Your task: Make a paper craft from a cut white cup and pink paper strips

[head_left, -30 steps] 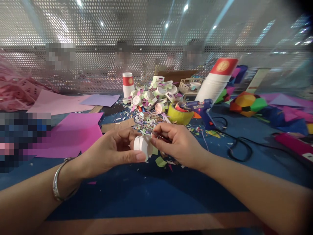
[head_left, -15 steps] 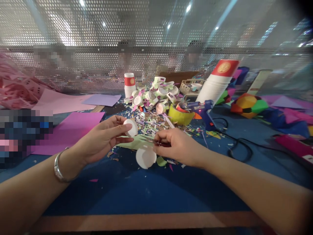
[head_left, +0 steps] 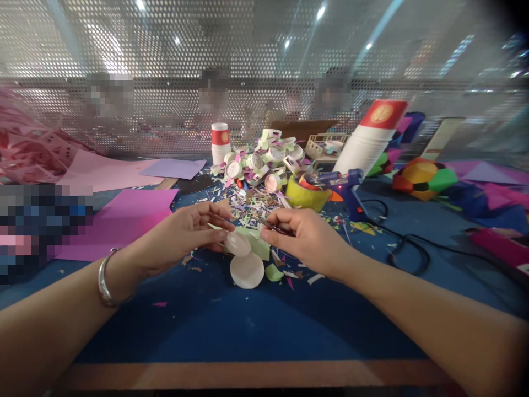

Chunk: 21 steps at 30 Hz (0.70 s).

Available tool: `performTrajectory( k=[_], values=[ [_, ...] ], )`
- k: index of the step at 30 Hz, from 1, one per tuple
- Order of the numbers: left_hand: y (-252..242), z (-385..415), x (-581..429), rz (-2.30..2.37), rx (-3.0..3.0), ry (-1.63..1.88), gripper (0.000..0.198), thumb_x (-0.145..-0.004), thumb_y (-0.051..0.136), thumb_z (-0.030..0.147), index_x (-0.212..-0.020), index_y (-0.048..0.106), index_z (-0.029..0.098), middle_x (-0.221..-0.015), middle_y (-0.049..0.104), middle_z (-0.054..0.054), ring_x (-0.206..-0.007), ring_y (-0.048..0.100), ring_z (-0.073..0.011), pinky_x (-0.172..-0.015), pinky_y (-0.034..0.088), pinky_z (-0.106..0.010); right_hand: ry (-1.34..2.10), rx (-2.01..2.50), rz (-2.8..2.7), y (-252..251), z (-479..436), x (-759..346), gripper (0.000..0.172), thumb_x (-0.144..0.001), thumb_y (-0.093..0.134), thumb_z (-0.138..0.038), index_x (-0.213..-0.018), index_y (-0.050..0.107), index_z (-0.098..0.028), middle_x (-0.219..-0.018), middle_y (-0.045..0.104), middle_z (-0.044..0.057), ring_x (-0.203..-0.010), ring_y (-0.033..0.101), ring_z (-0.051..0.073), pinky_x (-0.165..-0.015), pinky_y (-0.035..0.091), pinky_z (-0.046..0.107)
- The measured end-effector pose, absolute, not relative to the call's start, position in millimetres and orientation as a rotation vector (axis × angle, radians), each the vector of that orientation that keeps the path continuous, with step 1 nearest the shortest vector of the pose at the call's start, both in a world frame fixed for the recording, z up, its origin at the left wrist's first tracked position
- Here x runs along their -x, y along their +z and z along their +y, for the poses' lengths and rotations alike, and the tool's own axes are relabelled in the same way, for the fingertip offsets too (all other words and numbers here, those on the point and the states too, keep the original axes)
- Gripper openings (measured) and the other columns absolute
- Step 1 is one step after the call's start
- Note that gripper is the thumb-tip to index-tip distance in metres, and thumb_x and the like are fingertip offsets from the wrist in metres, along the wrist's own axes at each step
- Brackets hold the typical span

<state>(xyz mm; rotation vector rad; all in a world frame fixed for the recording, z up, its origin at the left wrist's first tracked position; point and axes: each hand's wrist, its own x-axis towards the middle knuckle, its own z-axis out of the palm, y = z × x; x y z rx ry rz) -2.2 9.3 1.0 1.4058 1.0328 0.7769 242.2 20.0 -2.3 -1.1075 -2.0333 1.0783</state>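
My left hand (head_left: 200,229) is open, its fingers and thumb apart. At its fingertips is a slightly blurred, tilted white paper disc (head_left: 238,244). The disc's lower edge overlaps a second white disc (head_left: 247,271), which lies flat on the table. My right hand (head_left: 300,237) is closed around small dark-handled scissors (head_left: 276,226), their blades pointing left toward the other hand. Between my hands, partly behind the tilted disc, is a piece of light green paper (head_left: 260,247). Paper scraps (head_left: 256,201) lie scattered beyond my hands.
A pile of small decorated white pieces (head_left: 275,154) stands behind the scraps. To its right are a yellow bowl (head_left: 306,196), a blue glue gun (head_left: 351,193) with a cord, and stacked paper cups (head_left: 363,143). Magenta paper (head_left: 119,220) lies left. People sit beyond the mesh screen (head_left: 165,110).
The white disc has moved down and right, from my left hand's pinch to just above the lower disc. My left fingers have spread. My right hand keeps the scissors, shifted slightly up and right.
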Motion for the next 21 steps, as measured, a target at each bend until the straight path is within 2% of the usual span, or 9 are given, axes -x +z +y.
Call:
performTrajectory(
  k=[4, 7, 10, 17, 21],
  values=[
    [-0.3, 10.3, 4.7, 1.051, -1.538, 0.746, 0.03, -0.082, 0.072, 0.02, -0.108, 0.057, 0.018, -0.107, 0.066, -0.006, -0.09, 0.067, -0.0177, -0.082, 0.056, -0.034, 1.074, 1.115, -2.059, -2.8, 19.4, -241.9, 0.024, -0.085, 0.067, -0.036, -0.075, 0.056, -0.018, -0.061, 0.04, -0.007, -0.056, 0.034, 0.009, -0.051, 0.026, 0.025],
    [0.7, 9.8, 5.2, 1.095, -1.613, 0.745, 0.031, -0.081, 0.07, 0.018, -0.108, 0.056, 0.02, -0.107, 0.065, -0.005, -0.083, 0.065, -0.0162, -0.073, 0.055, -0.03, 1.071, 1.131, -2.088, -5.4, 20.2, -242.1, 0.023, -0.087, 0.063, -0.036, -0.076, 0.056, -0.018, -0.061, 0.042, -0.006, -0.056, 0.037, 0.01, -0.051, 0.028, 0.025],
    [1.8, 9.6, 5.6, 1.193, -1.663, 0.757, 0.034, -0.079, 0.07, 0.018, -0.109, 0.055, 0.02, -0.098, 0.065, -0.004, -0.074, 0.061, -0.0145, -0.064, 0.051, -0.027, 1.039, 1.171, -2.113, -7.6, 21.9, -243.0, 0.022, -0.088, 0.062, -0.037, -0.078, 0.057, -0.019, -0.062, 0.046, -0.005, -0.057, 0.041, 0.011, -0.052, 0.03, 0.025],
    [2.4, 10.9, 8.0, 1.281, -1.706, 0.701, 0.032, -0.084, 0.066, 0.026, -0.112, 0.054, 0.022, -0.083, 0.062, 0.0, -0.069, 0.059, -0.0153, -0.057, 0.046, -0.025, 0.822, 1.259, -2.183, -7.7, 23.5, -245.0, 0.022, -0.084, 0.066, -0.038, -0.076, 0.055, -0.02, -0.058, 0.048, -0.006, -0.054, 0.041, 0.011, -0.05, 0.028, 0.026],
    [5.3, 7.6, 3.3, 1.181, -1.635, 0.729, 0.029, -0.083, 0.068, 0.026, -0.109, 0.055, 0.022, -0.085, 0.06, 0.001, -0.066, 0.056, -0.0121, -0.057, 0.044, -0.023, 0.845, 1.211, -2.253, -9.3, 24.5, -244.4, 0.018, -0.087, 0.062, -0.036, -0.081, 0.06, -0.02, -0.066, 0.059, -0.002, -0.06, 0.052, 0.013, -0.054, 0.034, 0.025]
  ],
)
